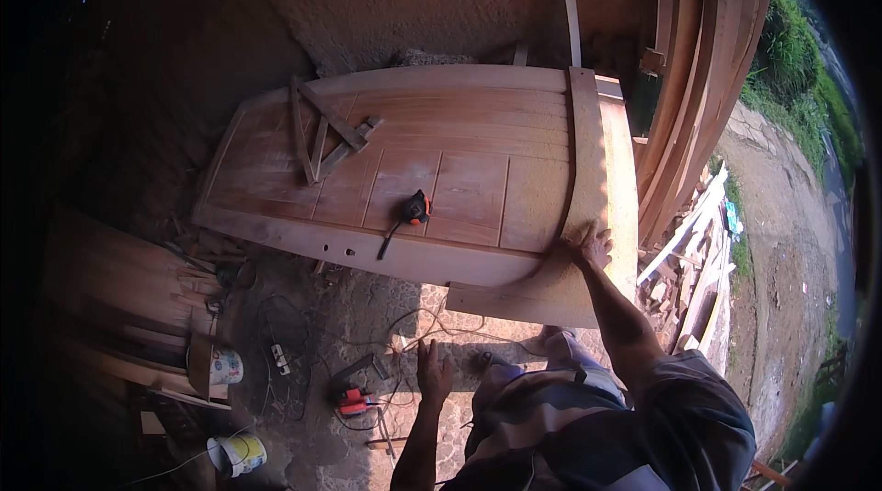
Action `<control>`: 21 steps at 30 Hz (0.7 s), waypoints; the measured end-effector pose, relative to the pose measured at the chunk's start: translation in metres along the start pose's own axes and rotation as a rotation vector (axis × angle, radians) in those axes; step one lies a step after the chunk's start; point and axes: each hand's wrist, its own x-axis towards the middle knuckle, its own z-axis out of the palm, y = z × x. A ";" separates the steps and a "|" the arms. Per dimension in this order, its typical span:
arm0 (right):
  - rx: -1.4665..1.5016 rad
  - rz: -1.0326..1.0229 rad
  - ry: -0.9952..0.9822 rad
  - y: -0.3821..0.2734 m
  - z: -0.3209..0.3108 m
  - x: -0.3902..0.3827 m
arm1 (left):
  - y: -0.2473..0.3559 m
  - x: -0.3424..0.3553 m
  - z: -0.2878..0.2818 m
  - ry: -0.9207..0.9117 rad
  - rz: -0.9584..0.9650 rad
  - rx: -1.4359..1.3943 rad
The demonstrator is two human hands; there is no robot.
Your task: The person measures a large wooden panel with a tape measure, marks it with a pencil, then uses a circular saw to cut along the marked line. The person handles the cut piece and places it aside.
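A large panelled wooden door (533, 133) lies flat in front of me. Across its right end lies a flat wooden piece with a curved inner edge (584, 151), its lower part reaching left past the door's near edge. My right hand (593, 246) rests on this curved piece with its fingers spread. My left hand (434, 370) hangs above the floor, short of the door, fingers stretched out and nothing visible in it. A black and orange tape measure (416, 207) sits on the door, and a triangular wooden frame (319, 137) lies farther left.
Tall planks (698, 68) lean at the right, with a heap of offcuts (703, 280) below. On the floor are a red power tool (353, 402), loose cords, a power strip (280, 359) and a white bucket (237, 454). Stacked boards (110, 293) stand at the left.
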 end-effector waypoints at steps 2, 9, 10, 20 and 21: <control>-0.072 0.010 0.030 -0.001 -0.002 0.001 | -0.010 0.004 -0.002 0.039 -0.098 -0.001; 0.018 0.132 0.073 0.002 -0.025 0.008 | -0.028 0.011 -0.014 0.067 -0.244 -0.083; -0.012 0.139 0.053 -0.003 -0.024 0.009 | -0.027 0.010 -0.012 0.058 -0.241 -0.110; -0.041 0.236 0.022 -0.049 -0.020 0.010 | -0.005 -0.021 0.012 -0.089 -0.111 -0.200; -0.017 0.230 0.021 -0.049 -0.023 0.010 | -0.003 -0.023 0.014 -0.106 -0.109 -0.211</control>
